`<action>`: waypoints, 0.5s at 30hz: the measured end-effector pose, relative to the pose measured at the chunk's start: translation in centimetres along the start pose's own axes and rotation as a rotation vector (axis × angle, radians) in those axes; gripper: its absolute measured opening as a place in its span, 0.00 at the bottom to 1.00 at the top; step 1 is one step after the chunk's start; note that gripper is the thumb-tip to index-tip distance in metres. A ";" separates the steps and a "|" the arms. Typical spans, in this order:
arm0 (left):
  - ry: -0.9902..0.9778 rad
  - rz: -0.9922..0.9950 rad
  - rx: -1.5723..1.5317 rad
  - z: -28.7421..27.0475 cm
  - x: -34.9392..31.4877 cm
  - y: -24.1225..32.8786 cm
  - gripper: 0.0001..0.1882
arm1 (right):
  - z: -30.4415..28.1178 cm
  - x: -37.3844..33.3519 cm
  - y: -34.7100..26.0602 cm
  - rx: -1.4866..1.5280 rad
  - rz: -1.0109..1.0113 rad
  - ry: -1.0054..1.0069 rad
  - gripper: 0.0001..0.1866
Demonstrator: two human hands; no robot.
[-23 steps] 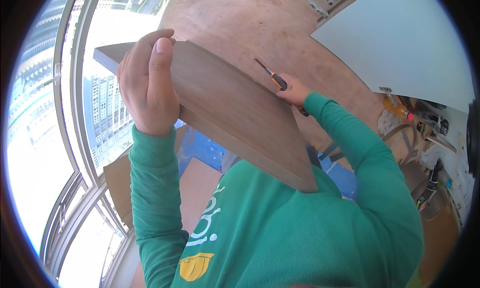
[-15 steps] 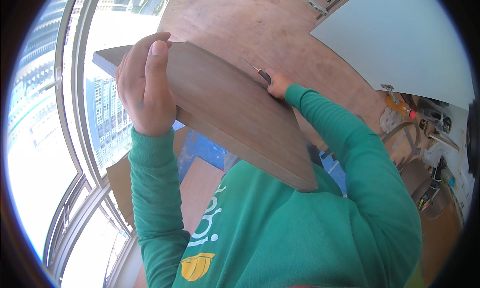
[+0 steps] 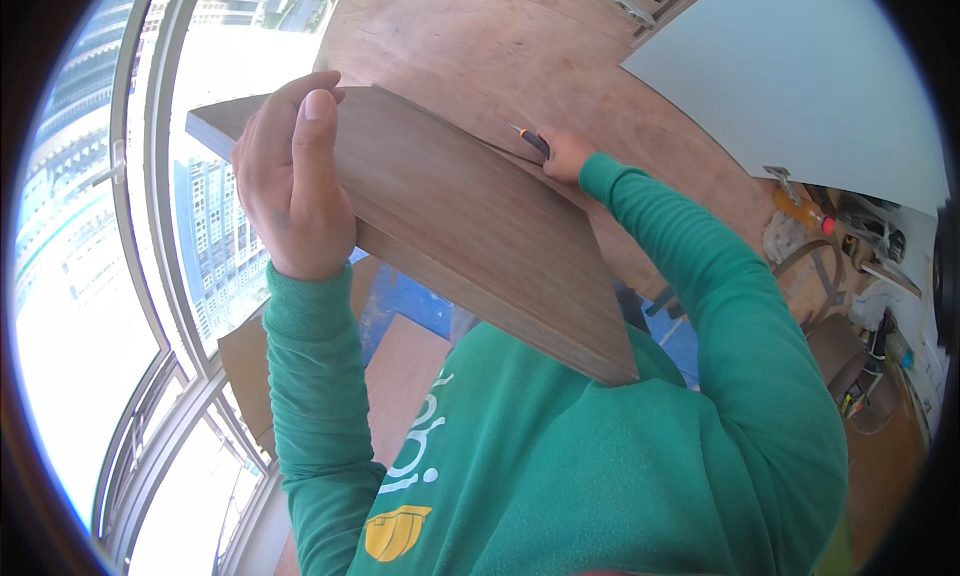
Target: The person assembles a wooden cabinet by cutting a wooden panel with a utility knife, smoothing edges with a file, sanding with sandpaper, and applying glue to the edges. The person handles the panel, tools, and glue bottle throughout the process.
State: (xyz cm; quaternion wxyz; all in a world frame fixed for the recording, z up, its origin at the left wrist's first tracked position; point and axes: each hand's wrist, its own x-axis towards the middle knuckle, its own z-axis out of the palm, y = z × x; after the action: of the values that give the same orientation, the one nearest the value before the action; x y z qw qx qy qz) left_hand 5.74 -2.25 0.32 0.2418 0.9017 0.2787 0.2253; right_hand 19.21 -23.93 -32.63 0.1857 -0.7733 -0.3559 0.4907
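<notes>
A brown wood-grain board (image 3: 470, 231) is held tilted in front of me, its near corner against my green sweatshirt. My left hand (image 3: 292, 181) is closed on the board's far left part, the thumb pointing up and the other fingers partly hidden. Beyond the far edge, my right hand (image 3: 567, 154) is closed around a slim hand tool (image 3: 532, 141) with a black and orange handle and a short visible metal tip. Its exact kind is hard to make out. A thin dark strip runs along the board's far edge near that hand.
A tall window (image 3: 150, 226) stands at the left. A reddish wooden panel (image 3: 450, 46) stretches out ahead. To the right are a white cabinet door (image 3: 780, 66) with a hinge, a curled brown strip (image 3: 835, 276) and an orange bottle (image 3: 797, 208). Blue sheeting (image 3: 410, 301) lies below.
My right hand and the tool have moved slightly right along the board's far edge, and less of the tool's metal shows. The left hand and board have barely shifted.
</notes>
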 end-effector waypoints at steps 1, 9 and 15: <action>-0.003 -0.008 0.004 -0.1 -0.1 0.0 0.23 | 0.4 -0.1 0.1 0.000 -0.037 0.027 0.22; 0.032 -0.042 0.003 -0.7 -1.5 -0.5 0.22 | 1.1 1.9 -5.1 0.220 -0.321 0.126 0.29; 0.023 -0.035 -0.022 -0.2 -0.5 0.1 0.20 | 1.3 9.2 -13.0 0.220 -0.240 0.046 0.26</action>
State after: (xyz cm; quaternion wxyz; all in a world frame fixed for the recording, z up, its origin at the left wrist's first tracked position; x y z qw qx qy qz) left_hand 5.29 -2.57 0.34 0.2522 0.8914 0.2947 0.2344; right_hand 15.68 -8.48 -30.76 0.3345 -0.7113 -0.3855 0.4833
